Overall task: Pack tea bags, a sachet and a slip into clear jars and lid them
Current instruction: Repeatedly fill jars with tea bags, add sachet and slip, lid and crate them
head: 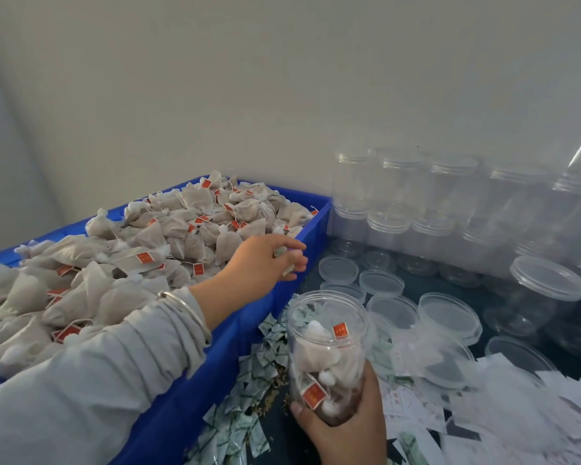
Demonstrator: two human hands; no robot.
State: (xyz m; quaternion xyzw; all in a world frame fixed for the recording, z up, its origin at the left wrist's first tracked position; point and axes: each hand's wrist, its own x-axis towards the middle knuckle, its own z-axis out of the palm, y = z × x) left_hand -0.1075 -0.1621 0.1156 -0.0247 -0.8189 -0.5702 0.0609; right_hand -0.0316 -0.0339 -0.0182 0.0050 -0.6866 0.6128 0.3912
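clear jar (327, 355), gripped upright in the right hand (349, 427), stands below-right of the left hand (265, 260) fingers, which pinch a pale sachet (287, 263) (blurred) above it.

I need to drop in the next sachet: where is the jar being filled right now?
In the head view, the jar is low and right of centre, held by the right hand, just right of the blue crate above scattered sachets.

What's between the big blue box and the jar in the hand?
In the head view, little green-and-white sachets lie heaped between the blue crate and the jar.
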